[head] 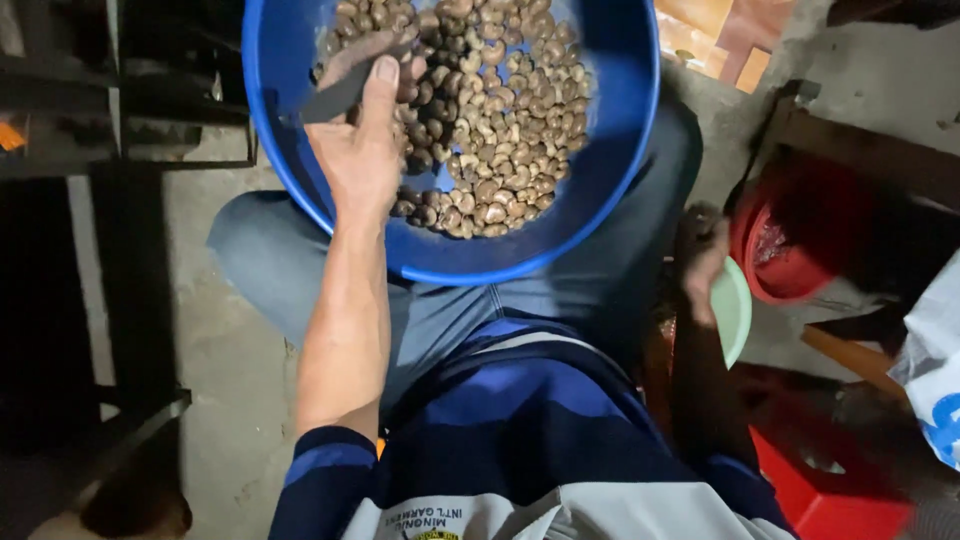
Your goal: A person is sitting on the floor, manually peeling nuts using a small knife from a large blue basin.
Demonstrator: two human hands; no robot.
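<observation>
Looking down, you see a big blue bowl (pixel 610 150) resting on your lap. It is full of brown nuts (pixel 500 110), packed close and piled on each other, mostly in the middle and on the right side of the bowl. Your left hand (pixel 365 140) reaches into the bowl from the left side. Its fingers are curled shut around a small dark tool (pixel 335 98) with a flat blade, and your thumb lies straight along the top of it. The tool pokes out to the left, over the blue wall of the bowl. The hand sits right at the edge of the nut pile and touches the nuts there. Your right hand (pixel 703 265) is down low by your right leg, well apart from the bowl. It rests on the rim of a pale green bowl (pixel 735 310). It is dark there, so you cannot tell how far the fingers are open or whether they grip the rim. Just past the green bowl stands a red bucket (pixel 790 250) on the grey floor (pixel 225 330). A red stool (pixel 830 500) is near your right side, and a white bag (pixel 935 360) sits at the far right edge.
</observation>
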